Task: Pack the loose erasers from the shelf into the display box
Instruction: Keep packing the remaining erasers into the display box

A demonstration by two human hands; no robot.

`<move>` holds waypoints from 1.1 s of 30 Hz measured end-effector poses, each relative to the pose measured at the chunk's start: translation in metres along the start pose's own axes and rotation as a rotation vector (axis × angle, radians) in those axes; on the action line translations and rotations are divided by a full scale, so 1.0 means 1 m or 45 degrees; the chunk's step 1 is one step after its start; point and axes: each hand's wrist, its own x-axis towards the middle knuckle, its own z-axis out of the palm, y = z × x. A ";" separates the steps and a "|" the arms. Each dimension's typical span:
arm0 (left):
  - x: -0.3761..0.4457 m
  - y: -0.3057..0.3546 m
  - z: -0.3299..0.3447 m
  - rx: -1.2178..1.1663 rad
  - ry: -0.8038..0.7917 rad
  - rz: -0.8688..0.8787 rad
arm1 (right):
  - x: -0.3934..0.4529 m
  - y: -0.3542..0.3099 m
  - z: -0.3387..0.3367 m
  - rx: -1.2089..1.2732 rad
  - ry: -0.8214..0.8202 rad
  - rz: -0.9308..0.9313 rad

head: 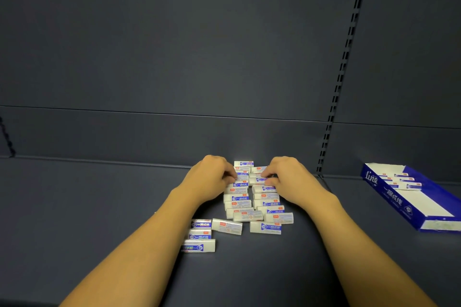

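A dark grey metal shelf (99,207) is seen low down, flat and wide, and a soft shine of light is thrown on it near the middle. Behind it, a back wall (174,45) of the same dark grey is made of long panels, and thin lines are seen running across where the panels meet. On the right, a black upright strip (345,62) with many small slots is fixed from top to bottom, and a bit of another slotted strip (6,136) is seen at the far left edge.
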 end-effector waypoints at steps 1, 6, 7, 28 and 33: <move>0.000 0.000 0.000 -0.006 0.002 0.000 | 0.000 0.000 0.000 0.003 0.005 0.001; -0.002 0.002 -0.003 -0.019 -0.019 0.002 | -0.001 -0.002 0.001 -0.004 0.030 0.001; -0.002 0.004 -0.003 -0.018 -0.036 0.006 | -0.001 -0.002 0.001 -0.007 0.033 0.000; 0.002 0.005 0.003 -0.022 -0.084 -0.097 | -0.002 0.003 0.004 -0.033 0.100 -0.031; 0.001 0.004 0.004 -0.019 -0.080 -0.107 | -0.002 0.004 0.004 -0.018 0.070 -0.023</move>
